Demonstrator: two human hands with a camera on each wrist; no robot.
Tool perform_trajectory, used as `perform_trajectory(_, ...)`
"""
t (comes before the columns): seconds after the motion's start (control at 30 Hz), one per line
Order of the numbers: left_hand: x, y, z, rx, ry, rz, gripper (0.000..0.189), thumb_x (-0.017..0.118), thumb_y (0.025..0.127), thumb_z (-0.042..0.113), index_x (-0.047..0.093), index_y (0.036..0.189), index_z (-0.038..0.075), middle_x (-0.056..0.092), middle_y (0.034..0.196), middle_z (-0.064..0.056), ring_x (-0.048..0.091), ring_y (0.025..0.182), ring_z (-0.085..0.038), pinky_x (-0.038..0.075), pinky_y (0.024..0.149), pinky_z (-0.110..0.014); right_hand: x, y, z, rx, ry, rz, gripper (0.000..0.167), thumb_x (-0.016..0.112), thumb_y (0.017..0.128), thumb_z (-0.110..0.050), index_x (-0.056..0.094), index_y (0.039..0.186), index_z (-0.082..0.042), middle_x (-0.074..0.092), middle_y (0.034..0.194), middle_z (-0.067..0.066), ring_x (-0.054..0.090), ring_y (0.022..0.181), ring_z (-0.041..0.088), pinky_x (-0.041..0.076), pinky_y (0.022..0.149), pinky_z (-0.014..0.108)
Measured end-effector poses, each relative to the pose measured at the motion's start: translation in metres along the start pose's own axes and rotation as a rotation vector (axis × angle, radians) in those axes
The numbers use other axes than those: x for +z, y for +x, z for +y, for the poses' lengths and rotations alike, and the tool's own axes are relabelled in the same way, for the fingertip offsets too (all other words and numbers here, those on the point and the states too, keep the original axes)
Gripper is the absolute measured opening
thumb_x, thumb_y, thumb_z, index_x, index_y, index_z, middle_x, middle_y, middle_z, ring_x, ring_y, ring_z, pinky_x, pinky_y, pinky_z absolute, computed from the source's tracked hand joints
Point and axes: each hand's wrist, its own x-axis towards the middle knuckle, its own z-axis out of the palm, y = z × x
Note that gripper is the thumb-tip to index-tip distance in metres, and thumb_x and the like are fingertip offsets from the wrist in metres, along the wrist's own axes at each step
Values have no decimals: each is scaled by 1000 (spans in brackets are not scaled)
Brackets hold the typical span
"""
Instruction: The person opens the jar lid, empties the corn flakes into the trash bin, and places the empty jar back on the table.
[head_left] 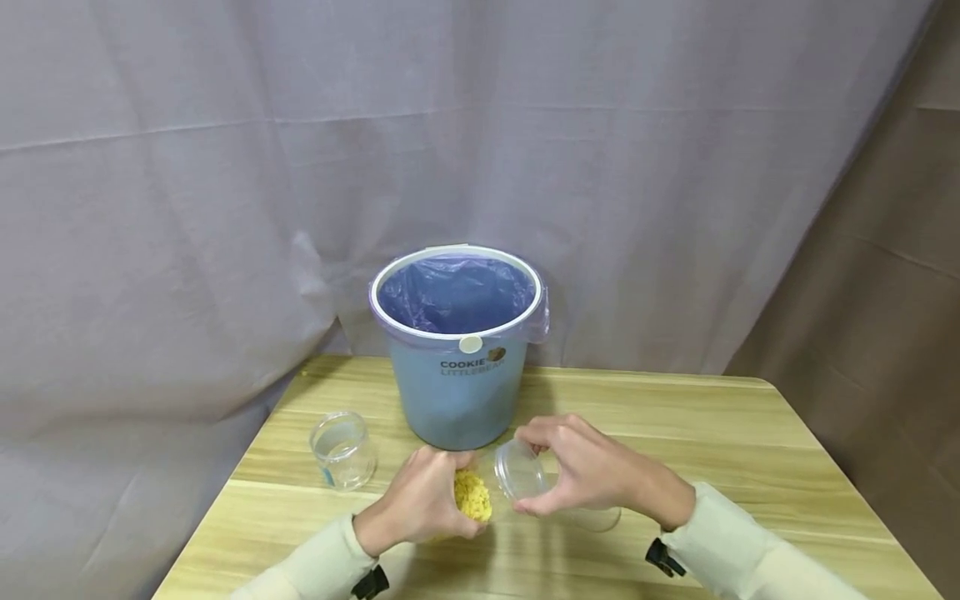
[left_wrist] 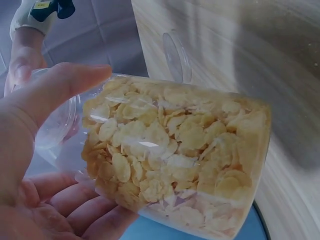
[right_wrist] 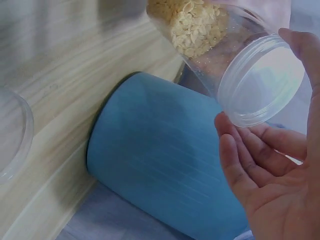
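My left hand (head_left: 423, 500) grips a clear plastic jar of yellow flakes (left_wrist: 175, 145) above the table, thumb on one side and fingers on the other. The flakes look like cornflakes and fill much of the jar. To its right, my right hand (head_left: 588, 467) pinches a clear lid (right_wrist: 262, 80) by its rim between thumb and fingertips. The lid stands tilted close to the jar's mouth, overlapping it in the right wrist view. Part of the jar is hidden behind my left hand in the head view.
A blue bin (head_left: 461, 392) with a white rim and a purple liner stands behind my hands. Left of it is a clear empty jar (head_left: 345, 450). Another clear lid (head_left: 600, 520) lies on the wooden table (head_left: 675, 417) beneath my right hand. A grey curtain (head_left: 637, 208) hangs behind.
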Motion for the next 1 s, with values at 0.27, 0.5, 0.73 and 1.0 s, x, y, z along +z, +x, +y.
perform_trajectory(0.27,-7,-4,-6,-12,-137,-149,55,100,58,33,78,102,9,79,87,5,59,68,6,50,62,-11,-1,-2,-9,-130,-171,-59,80,95,70,-41,64,136,-7,71,129,5,70,117,21,61,100,34)
perform_trajectory(0.5,-9,-10,-13,-32,-201,-198,64,100,60,33,79,113,5,82,109,-9,71,88,2,57,78,-15,-4,-3,-16,-200,-245,-112,97,95,72,-48,53,150,-9,63,146,4,63,132,21,56,110,40)
perform_trajectory(0.73,-9,-14,-14,-61,-189,-180,59,100,58,30,78,108,7,81,95,-1,60,68,6,52,62,-13,-2,-2,-18,60,-70,-78,84,79,83,-68,63,141,-9,71,132,2,70,120,17,60,103,40)
perform_trajectory(1.0,-12,-15,-12,-74,-159,-168,48,100,58,29,75,95,12,72,77,9,54,60,6,49,55,-14,11,0,-26,271,59,-56,65,74,86,-70,74,113,-11,76,101,-4,70,90,8,62,79,27)
